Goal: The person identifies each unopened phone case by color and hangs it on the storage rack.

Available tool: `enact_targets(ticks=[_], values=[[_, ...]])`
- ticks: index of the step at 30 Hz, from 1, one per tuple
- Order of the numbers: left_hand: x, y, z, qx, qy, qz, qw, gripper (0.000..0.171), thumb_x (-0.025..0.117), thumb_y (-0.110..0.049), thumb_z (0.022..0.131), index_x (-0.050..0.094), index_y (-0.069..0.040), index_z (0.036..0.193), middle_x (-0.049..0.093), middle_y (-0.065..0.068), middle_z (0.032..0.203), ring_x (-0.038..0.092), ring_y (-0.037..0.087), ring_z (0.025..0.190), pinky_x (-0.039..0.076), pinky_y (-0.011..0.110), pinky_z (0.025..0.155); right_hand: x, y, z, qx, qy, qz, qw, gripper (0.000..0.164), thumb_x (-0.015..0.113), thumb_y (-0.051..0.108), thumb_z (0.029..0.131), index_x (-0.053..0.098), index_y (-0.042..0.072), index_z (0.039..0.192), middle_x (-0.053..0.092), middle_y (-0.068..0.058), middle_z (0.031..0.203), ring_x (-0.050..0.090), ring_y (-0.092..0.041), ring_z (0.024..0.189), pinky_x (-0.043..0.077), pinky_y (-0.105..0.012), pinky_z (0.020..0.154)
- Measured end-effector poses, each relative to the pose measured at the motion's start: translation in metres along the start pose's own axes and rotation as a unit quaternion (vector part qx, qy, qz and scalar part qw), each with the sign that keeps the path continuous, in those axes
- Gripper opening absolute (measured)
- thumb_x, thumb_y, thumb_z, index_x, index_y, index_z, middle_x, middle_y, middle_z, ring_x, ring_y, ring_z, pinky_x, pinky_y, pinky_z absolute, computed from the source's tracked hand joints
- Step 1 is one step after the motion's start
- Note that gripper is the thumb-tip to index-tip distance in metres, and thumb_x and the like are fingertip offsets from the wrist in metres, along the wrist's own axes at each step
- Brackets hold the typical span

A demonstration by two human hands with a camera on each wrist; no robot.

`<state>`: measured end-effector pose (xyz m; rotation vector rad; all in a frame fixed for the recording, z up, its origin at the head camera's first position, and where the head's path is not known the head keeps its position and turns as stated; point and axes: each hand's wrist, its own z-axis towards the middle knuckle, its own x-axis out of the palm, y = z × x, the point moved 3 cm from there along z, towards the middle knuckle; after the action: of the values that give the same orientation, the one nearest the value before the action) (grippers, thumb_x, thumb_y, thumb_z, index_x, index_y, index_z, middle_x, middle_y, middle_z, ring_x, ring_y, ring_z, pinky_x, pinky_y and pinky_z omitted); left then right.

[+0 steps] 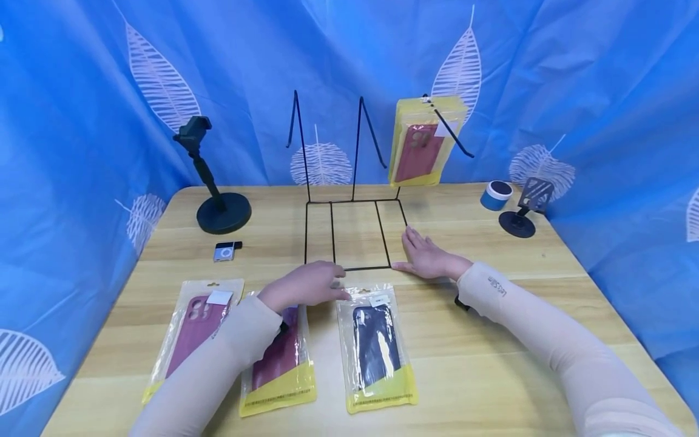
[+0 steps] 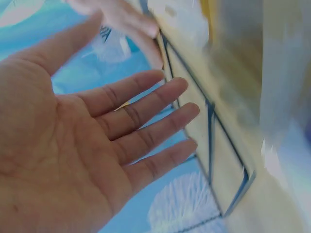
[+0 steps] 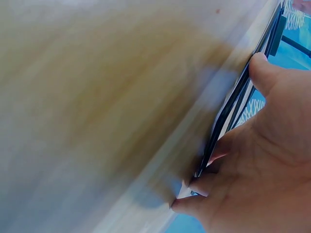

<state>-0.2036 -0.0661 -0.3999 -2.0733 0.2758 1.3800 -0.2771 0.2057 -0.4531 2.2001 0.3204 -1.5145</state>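
Note:
A black wire display rack (image 1: 355, 267) stands mid-table, with upright hooks at its back. My right hand (image 1: 428, 258) lies at the rack's right side, fingers extended along the side wire and thumb at the front corner. In the right wrist view the thumb (image 3: 262, 70) touches the black wire. My left hand (image 1: 308, 283), empty with fingers spread, hovers by the rack's front left corner; its palm (image 2: 63, 155) fills much of the left wrist view. Below it lie a dark phone case in a zip bag (image 1: 377, 346) and a bagged red phone case (image 1: 278, 364), partly hidden by my forearm.
Another bagged red phone case (image 1: 199, 328) lies at left. Yellow-edged packs with a red case (image 1: 420, 152) hang on the rack's right hook. Around stand a black phone stand (image 1: 221, 212), a small silver device (image 1: 224, 252), a blue jar (image 1: 496, 197) and a small black stand (image 1: 517, 224).

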Motion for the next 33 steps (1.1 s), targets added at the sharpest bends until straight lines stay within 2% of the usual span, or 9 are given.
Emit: enact_targets(ticks=[4,8,14,17,20,23,26,31,33], values=[[0.01,-0.01,0.01,-0.005,0.022,0.037,0.9991,0.077,0.075,-0.06,0.078,0.059,-0.001,0.125,0.064,0.01,0.117,0.059,0.027,0.108,0.046,0.041,0.099,0.0,-0.001,-0.001,0.001,0.0,0.002,1.0,0.096,0.041,0.06,0.1,0.003,-0.01,0.154,-0.008,-0.029,0.162,-0.003,-0.042,0.153,0.008,-0.061,0.121],[0.018,-0.014,0.017,-0.021,0.031,0.058,0.9976,0.066,0.081,-0.059,0.072,0.058,-0.007,0.106,0.057,0.002,0.096,0.052,0.021,0.091,0.044,0.037,0.088,0.0,-0.001,-0.001,0.003,0.005,0.002,1.0,0.096,0.041,0.06,0.1,0.003,-0.009,0.155,-0.007,-0.029,0.162,-0.003,-0.042,0.153,0.008,-0.061,0.121],[0.025,-0.017,0.022,-0.03,0.04,0.042,0.9979,0.043,0.085,-0.04,0.075,0.056,-0.012,0.09,0.059,-0.004,0.078,0.055,0.02,0.087,0.046,0.036,0.087,0.0,0.0,-0.001,0.006,0.008,-0.009,1.0,0.095,0.04,0.061,0.1,0.005,-0.008,0.155,-0.007,-0.028,0.163,-0.003,-0.041,0.153,0.009,-0.06,0.121],[0.027,-0.018,0.023,-0.017,0.044,0.05,0.9976,0.032,0.081,-0.033,0.081,0.058,-0.012,0.084,0.056,-0.005,0.072,0.056,0.018,0.084,0.048,0.036,0.09,0.0,-0.001,-0.001,0.006,0.005,-0.005,1.0,0.095,0.041,0.06,0.1,0.005,-0.008,0.155,-0.007,-0.028,0.163,-0.003,-0.041,0.153,0.008,-0.06,0.121],[0.028,-0.017,0.024,0.002,0.036,0.043,0.9984,0.027,0.073,-0.024,0.089,0.054,-0.014,0.073,0.047,-0.006,0.064,0.051,0.015,0.07,0.05,0.033,0.08,-0.001,0.0,-0.002,0.005,0.002,0.001,1.0,0.094,0.042,0.059,0.1,0.005,-0.009,0.155,-0.006,-0.029,0.163,-0.003,-0.042,0.153,0.008,-0.061,0.121],[0.027,-0.015,0.023,0.029,0.009,0.03,0.9991,0.031,0.062,-0.015,0.094,0.046,-0.017,0.068,0.036,-0.006,0.06,0.043,0.013,0.06,0.044,0.03,0.066,0.0,0.0,-0.002,0.007,0.004,0.003,1.0,0.095,0.042,0.059,0.1,0.005,-0.008,0.155,-0.007,-0.028,0.163,-0.003,-0.042,0.153,0.008,-0.06,0.121],[0.024,-0.014,0.019,0.047,-0.034,0.013,0.9982,0.031,0.056,-0.015,0.099,0.044,-0.017,0.07,0.034,-0.007,0.059,0.039,0.011,0.056,0.037,0.027,0.059,0.0,0.0,-0.003,0.008,0.005,0.008,1.0,0.096,0.043,0.06,0.1,0.005,-0.008,0.155,-0.008,-0.028,0.163,-0.003,-0.041,0.153,0.007,-0.059,0.122],[0.009,-0.02,0.007,0.074,-0.128,-0.028,0.9885,0.02,0.057,-0.02,0.101,0.064,-0.015,0.084,0.053,-0.007,0.063,0.045,0.008,0.056,0.041,0.026,0.06,-0.001,0.0,-0.003,0.006,0.005,0.01,1.0,0.094,0.043,0.059,0.1,0.005,-0.008,0.155,-0.008,-0.027,0.163,-0.004,-0.041,0.153,0.007,-0.06,0.122],[0.002,-0.024,0.0,0.084,-0.167,-0.052,0.981,0.016,0.058,-0.02,0.101,0.071,-0.013,0.096,0.065,-0.005,0.072,0.05,0.006,0.06,0.046,0.025,0.064,-0.002,-0.001,-0.004,0.002,0.008,0.008,1.0,0.082,0.045,0.041,0.104,0.003,-0.007,0.155,-0.01,-0.027,0.163,-0.004,-0.041,0.153,0.007,-0.06,0.122]])
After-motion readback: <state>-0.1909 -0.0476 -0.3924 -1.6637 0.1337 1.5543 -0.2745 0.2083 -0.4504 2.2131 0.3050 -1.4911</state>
